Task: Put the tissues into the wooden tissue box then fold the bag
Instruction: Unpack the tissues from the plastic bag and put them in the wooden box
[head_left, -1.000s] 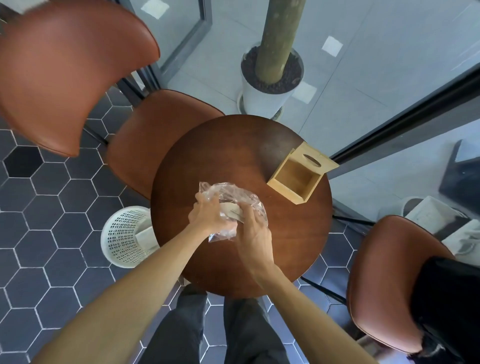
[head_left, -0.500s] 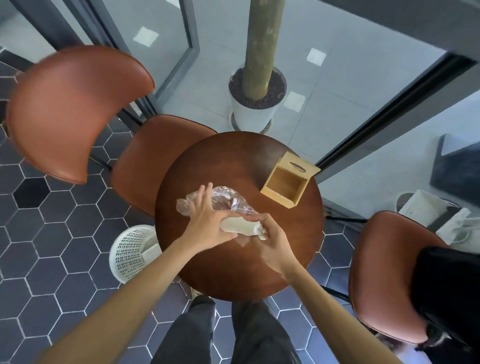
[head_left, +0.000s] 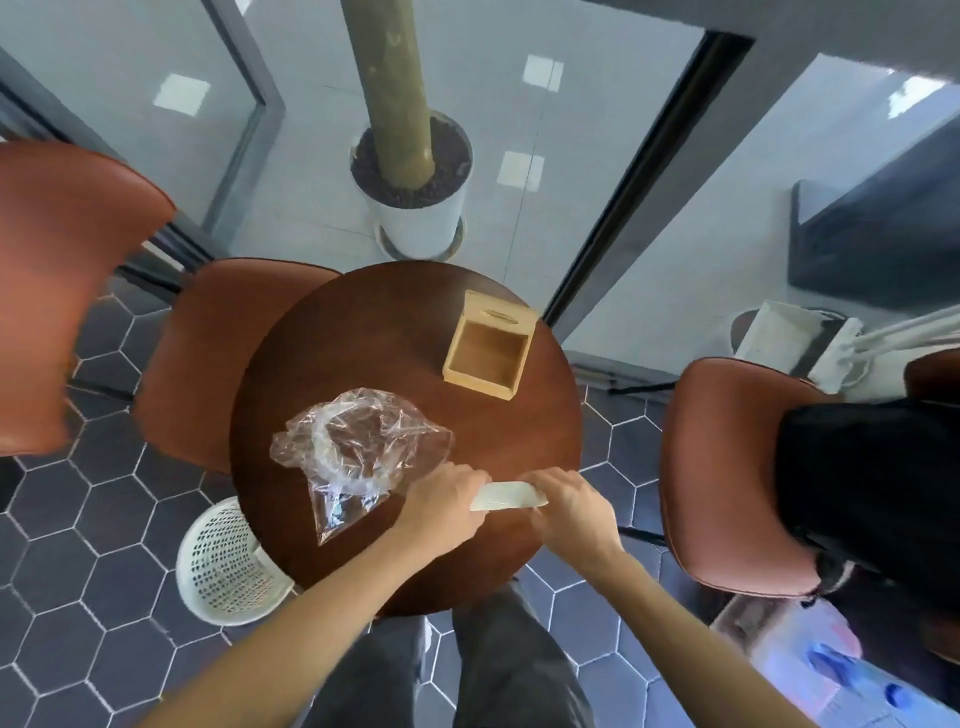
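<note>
A white stack of tissues (head_left: 508, 497) is held between both hands above the near part of the round wooden table (head_left: 540, 441). My left hand (head_left: 441, 506) grips its left end and my right hand (head_left: 566, 506) grips its right end. The clear plastic bag (head_left: 358, 447) lies crumpled and empty on the table's left side, apart from the tissues. The wooden tissue box (head_left: 488, 351) stands open at the table's far right, its lid tilted up behind it and its inside bare.
A white perforated basket (head_left: 223, 566) stands on the floor at the table's near left. Brown chairs sit at the left (head_left: 208, 358) and right (head_left: 727, 467). A potted tree trunk (head_left: 410, 176) stands beyond the table.
The tissues have come fully out of the bag and moved right. My left hand let go of the bag and took the tissues' left end. The bag now lies loose.
</note>
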